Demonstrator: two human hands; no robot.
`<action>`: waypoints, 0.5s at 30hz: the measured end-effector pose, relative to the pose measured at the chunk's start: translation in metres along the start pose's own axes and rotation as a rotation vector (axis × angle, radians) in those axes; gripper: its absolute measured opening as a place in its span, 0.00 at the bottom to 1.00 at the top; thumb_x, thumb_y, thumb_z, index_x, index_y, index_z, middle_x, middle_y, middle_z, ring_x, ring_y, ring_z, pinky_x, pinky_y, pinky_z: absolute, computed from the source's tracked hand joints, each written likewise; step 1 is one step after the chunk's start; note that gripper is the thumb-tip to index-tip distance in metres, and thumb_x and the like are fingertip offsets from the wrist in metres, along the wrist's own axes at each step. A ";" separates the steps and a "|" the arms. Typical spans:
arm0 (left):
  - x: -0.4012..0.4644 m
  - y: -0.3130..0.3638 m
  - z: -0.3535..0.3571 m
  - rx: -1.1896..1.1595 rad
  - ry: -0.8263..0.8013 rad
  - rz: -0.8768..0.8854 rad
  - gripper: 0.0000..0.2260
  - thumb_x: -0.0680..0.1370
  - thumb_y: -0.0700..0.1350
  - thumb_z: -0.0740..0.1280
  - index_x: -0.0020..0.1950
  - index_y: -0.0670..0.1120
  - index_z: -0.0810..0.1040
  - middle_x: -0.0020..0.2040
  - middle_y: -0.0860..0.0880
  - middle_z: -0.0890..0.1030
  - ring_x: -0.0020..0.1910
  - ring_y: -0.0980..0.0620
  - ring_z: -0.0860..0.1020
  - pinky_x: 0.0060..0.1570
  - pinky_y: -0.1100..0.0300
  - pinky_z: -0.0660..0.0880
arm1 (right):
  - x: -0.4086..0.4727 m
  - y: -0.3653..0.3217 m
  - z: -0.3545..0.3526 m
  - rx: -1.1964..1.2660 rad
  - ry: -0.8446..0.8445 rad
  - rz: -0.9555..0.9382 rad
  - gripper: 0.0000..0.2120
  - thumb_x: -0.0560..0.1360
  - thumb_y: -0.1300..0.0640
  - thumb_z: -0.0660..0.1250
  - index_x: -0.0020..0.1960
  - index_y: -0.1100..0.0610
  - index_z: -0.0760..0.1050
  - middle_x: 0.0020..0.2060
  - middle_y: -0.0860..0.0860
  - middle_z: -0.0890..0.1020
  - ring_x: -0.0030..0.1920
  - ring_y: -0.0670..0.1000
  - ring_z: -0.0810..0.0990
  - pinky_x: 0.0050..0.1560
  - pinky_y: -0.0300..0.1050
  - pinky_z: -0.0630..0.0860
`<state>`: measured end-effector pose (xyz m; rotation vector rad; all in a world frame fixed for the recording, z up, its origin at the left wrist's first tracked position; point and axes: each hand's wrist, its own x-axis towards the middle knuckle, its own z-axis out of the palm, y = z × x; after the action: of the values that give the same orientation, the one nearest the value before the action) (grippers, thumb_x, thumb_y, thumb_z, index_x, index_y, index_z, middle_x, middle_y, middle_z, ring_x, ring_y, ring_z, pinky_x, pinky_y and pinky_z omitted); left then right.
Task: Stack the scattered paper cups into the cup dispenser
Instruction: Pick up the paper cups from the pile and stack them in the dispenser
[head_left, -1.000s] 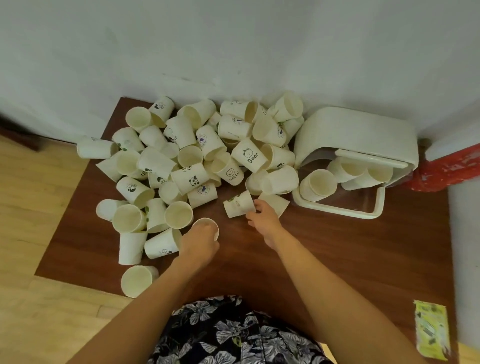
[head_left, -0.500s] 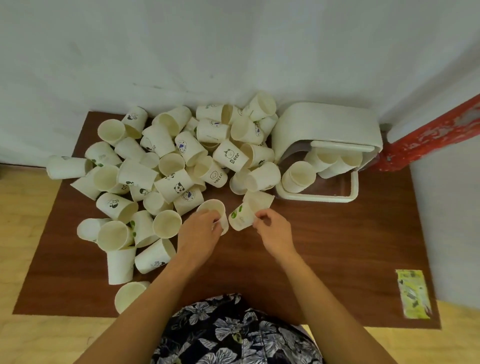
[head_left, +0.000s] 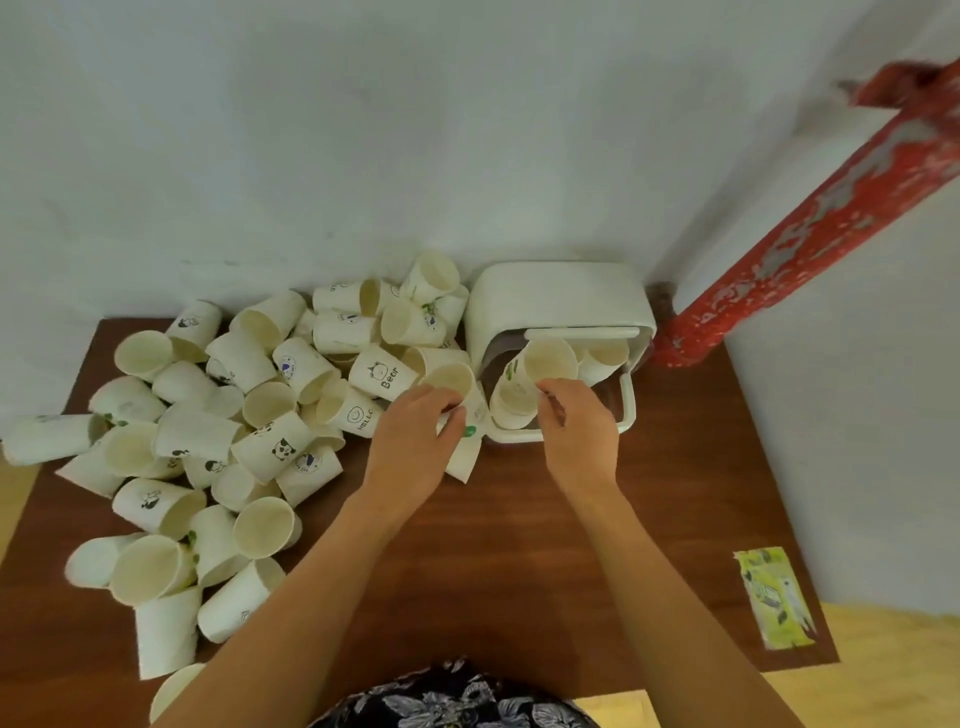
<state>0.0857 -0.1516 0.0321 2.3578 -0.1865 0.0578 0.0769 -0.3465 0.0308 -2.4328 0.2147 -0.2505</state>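
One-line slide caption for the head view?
Right hand feeds a paper cup into the white dispenser; left hand grips another cup.

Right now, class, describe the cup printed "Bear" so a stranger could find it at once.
Start at the white cup dispenser against the wall on the brown table. Just to its left lies the pile of scattered paper cups; at that pile's near-right edge, just beyond the left hand, a cup lies on its side. It alone bears a small cartoon face and the word "Bear".
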 end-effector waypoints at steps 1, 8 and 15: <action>0.005 0.004 0.002 -0.005 0.011 0.014 0.07 0.79 0.46 0.65 0.52 0.46 0.80 0.45 0.52 0.79 0.45 0.54 0.75 0.45 0.60 0.70 | 0.006 0.005 0.003 -0.060 -0.026 -0.023 0.11 0.80 0.56 0.63 0.60 0.54 0.79 0.53 0.46 0.82 0.52 0.47 0.79 0.52 0.43 0.77; 0.032 0.028 0.020 0.032 0.010 0.065 0.07 0.79 0.45 0.65 0.52 0.45 0.82 0.46 0.50 0.81 0.45 0.51 0.76 0.45 0.58 0.72 | 0.026 0.045 0.042 -0.328 -0.316 -0.074 0.11 0.80 0.59 0.61 0.55 0.52 0.82 0.48 0.51 0.84 0.52 0.57 0.77 0.51 0.51 0.74; 0.051 0.044 0.058 0.106 -0.071 0.128 0.07 0.78 0.44 0.67 0.51 0.45 0.83 0.47 0.49 0.82 0.48 0.49 0.77 0.45 0.58 0.71 | 0.026 0.072 0.047 -0.118 -0.206 -0.127 0.11 0.77 0.61 0.65 0.55 0.49 0.80 0.53 0.44 0.83 0.51 0.52 0.78 0.51 0.49 0.75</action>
<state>0.1289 -0.2294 0.0268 2.4526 -0.3774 0.0465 0.1066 -0.3780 -0.0475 -2.5712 -0.0174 -0.0431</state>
